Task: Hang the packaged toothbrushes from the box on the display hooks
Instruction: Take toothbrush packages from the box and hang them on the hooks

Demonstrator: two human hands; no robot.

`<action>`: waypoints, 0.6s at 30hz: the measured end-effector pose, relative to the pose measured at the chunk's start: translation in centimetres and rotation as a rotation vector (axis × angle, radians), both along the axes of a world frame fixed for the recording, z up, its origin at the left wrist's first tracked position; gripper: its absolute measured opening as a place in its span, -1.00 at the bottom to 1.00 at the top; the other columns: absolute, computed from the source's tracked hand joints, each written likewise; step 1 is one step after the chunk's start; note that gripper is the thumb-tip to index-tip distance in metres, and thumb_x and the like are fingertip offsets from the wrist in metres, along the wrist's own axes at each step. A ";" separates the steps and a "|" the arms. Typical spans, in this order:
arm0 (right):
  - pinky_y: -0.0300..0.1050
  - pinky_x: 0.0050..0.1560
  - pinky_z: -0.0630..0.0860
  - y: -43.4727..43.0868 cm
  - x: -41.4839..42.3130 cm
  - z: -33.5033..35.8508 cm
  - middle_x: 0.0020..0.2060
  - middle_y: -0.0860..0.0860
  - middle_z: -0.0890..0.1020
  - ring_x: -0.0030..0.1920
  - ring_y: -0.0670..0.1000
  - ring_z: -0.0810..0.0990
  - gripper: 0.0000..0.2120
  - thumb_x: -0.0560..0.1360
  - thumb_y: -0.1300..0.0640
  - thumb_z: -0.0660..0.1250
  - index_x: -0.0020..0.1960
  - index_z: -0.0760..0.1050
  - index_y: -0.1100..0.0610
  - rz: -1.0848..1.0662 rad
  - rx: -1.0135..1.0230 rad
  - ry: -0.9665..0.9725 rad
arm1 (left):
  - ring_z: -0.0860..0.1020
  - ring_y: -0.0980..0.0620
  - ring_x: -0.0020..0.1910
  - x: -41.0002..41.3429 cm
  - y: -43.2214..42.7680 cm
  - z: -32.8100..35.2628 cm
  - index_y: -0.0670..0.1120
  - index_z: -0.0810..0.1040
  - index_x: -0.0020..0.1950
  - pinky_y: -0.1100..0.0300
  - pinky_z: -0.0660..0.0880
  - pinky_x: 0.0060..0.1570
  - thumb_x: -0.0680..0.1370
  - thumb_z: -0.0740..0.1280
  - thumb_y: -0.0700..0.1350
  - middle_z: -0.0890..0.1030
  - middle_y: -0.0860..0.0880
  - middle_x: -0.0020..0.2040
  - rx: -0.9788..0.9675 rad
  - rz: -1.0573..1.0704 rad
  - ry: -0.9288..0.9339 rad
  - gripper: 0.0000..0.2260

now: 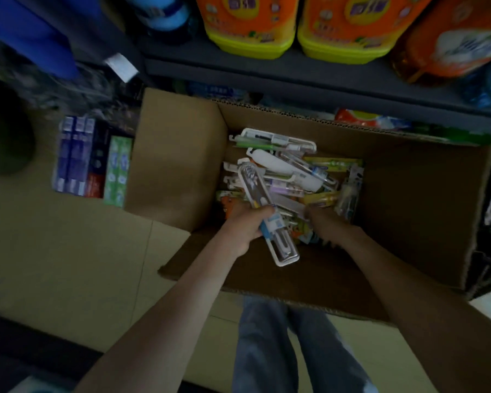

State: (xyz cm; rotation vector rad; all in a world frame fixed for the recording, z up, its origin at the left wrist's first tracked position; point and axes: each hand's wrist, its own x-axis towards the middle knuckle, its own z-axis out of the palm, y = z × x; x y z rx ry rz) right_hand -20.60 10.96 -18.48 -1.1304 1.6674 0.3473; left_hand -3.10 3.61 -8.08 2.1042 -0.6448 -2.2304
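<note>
The person's left hand [245, 228] is wrapped in a fist around a long clear plastic blister pack with a grey-and-yellow toothbrush inside and a blue band across its middle [267, 214]. The pack is tilted, its hang-tab end pointing away from the person and its lower end sticking out below the fist, lifted a little above the heap. Just to the right of it, the right hand [325, 225] reaches down into the same heap; its fingers are buried among the packets and I cannot tell whether they grip anything.

Both hands are inside an open brown corrugated cardboard box [408, 194] that sits on the pale tiled floor [54, 251]. Beyond the fingers lies a loose pile of packaged toothbrushes [289, 168], white, clear, yellow and purple, crossing one another at all angles, gathered in the left half of the box. The box flap on the left hand's side stands up, and another flap folds out toward the person's blue-jeaned legs [281, 350].

Past that raised flap, further left of the left hand, upright blue, red and green toothpaste cartons [91, 160] stand side by side. Beyond the box, above both hands, a dark shelf [267, 72] carries large orange-and-yellow detergent jugs [247, 21].
</note>
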 end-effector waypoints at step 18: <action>0.09 0.18 0.44 -1.7 1.1 -8.3 0.41 0.18 0.30 0.37 0.21 0.31 -0.43 0.56 0.29 0.24 0.51 0.13 0.14 0.229 -0.193 0.101 | 0.54 -0.12 0.15 1.0 0.3 -10.0 -0.10 0.46 0.27 -0.11 0.51 0.20 0.58 0.34 -0.20 0.55 -0.13 0.20 -0.090 -0.068 -0.108 -0.73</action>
